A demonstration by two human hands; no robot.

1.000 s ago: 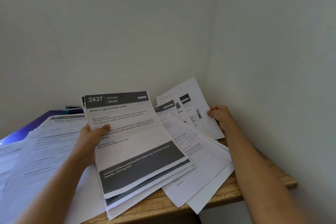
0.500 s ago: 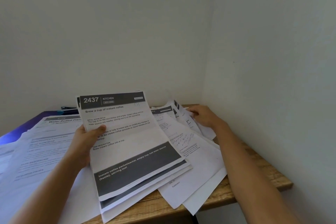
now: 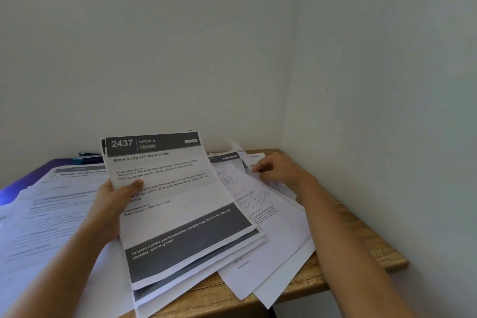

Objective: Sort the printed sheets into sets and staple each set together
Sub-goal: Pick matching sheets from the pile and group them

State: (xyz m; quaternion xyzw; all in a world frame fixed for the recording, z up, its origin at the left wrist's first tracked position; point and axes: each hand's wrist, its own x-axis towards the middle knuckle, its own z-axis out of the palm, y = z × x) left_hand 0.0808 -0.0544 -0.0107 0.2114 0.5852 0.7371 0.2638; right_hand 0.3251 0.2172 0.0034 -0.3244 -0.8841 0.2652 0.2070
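My left hand (image 3: 112,204) grips a small stack of printed sheets (image 3: 178,209), thumb on the top page, which is headed "2437 KITCHEN, Brew a cup of instant coffee". The stack is held tilted above the desk. My right hand (image 3: 277,169) lies at the back right on a loose pile of printed sheets (image 3: 268,219), its fingers curled on the edge of a page there. More sheets (image 3: 49,209), one titled "Water Potted Plan…", lie spread on the left. No stapler is clearly visible.
The wooden desk (image 3: 358,237) stands in a corner, with a wall close behind and another on the right. A dark pen-like item (image 3: 89,154) lies at the back left near a purple surface (image 3: 28,181). Some sheets overhang the desk's front edge.
My right hand had a sheet raised at the back right; it has lowered the sheet and now rests on the pile there. The left hand's stack has barely shifted.
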